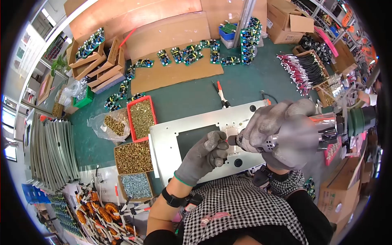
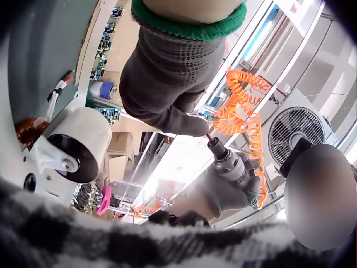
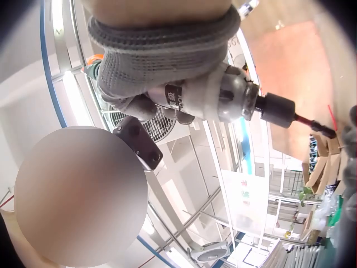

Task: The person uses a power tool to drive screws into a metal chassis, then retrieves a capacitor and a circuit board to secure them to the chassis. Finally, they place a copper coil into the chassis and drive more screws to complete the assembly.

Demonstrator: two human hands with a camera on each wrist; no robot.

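The power screwdriver (image 3: 195,100) is above the metal panel (image 1: 163,141), its bit (image 3: 304,121) directed toward the left hand (image 1: 200,157). The right hand (image 1: 265,126) is closed around the screwdriver body. The left hand is nearly closed, with fingers curled and fingertips pinching the bit's end. Left of the panel are a red tray (image 1: 129,112) of small brass-coloured parts and, below it, brass-coloured fasteners (image 1: 132,158). Beyond the panel, circuit boards (image 1: 192,55) lie on and around a cardboard sheet (image 1: 175,77).
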